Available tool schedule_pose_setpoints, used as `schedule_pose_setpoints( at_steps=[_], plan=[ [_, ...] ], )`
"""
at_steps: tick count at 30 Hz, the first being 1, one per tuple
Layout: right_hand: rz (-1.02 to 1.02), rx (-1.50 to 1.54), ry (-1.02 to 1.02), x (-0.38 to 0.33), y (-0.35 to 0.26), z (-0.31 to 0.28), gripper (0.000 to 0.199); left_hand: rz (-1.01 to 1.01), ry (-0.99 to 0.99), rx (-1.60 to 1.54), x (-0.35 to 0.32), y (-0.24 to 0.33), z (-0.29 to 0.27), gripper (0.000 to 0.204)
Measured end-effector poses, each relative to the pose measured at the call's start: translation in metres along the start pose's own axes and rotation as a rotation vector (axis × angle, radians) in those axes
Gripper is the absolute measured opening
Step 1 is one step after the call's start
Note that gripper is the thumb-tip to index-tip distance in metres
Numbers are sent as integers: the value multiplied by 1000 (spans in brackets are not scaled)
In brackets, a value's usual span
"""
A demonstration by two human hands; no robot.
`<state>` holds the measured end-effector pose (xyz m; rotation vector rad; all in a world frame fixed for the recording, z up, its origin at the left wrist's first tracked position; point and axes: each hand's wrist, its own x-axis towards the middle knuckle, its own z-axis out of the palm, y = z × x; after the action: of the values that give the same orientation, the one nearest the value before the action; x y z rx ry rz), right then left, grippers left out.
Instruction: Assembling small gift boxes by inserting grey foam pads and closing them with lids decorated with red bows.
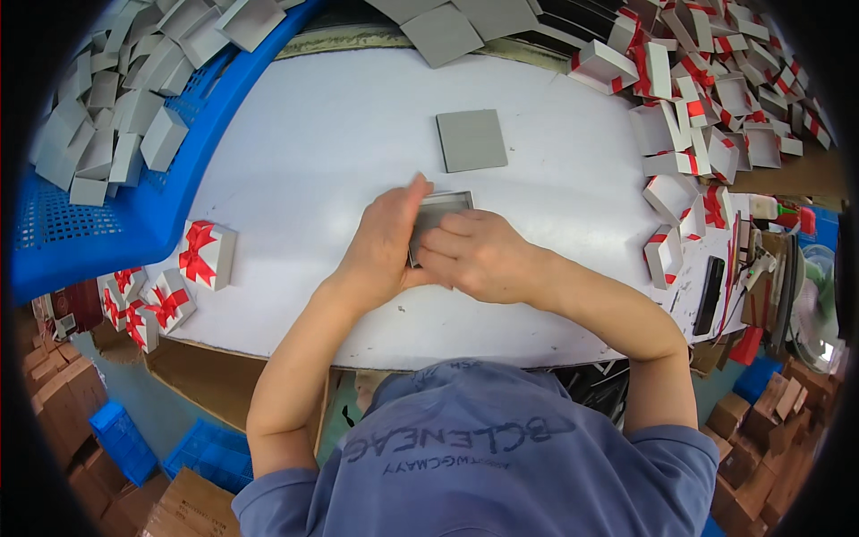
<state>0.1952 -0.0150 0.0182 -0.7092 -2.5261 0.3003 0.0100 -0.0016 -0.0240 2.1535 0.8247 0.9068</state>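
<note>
From my remote view, the white worktop [573,170] spans the middle. Next in size, the blue basket [183,219] at left, heaped with plain pale boxes [164,139]. At far right I note a pile of red-ribboned boxes [656,72], some lying on the worktop. Grey sheets [443,36] overlap at the far edge. Left hand [380,242]: bent around the left side of a small open box [440,213], gripping it. Right hand [474,257]: fingers curled over the box's near right part, tips partly hidden; I cannot tell whether they pinch or only press. Box sits mid-worktop, between both hands, grey inside, pale rim. Just beyond it, a grey square board [472,140] lies flat. Smallest logged: a few boxes with red bows [208,255], left front.
</note>
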Motion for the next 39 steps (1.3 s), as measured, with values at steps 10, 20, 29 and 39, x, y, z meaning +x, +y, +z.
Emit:
schedule_pose_setpoints(
  at_steps=[10, 20, 29, 39],
  plan=[
    [498, -1202, 212, -45, 155, -110, 33, 66, -356, 485, -10, 27, -58, 52],
    [362, 114, 113, 13, 2, -3, 48, 100, 87, -99, -26, -7, -18, 120],
    [124, 68, -62, -7, -8, -5, 46, 71, -190, 158, -7, 8, -30, 93],
    [273, -53, -25, 6, 34, -16, 64, -309, -117, 830, -21, 3, -96, 76]
  ],
)
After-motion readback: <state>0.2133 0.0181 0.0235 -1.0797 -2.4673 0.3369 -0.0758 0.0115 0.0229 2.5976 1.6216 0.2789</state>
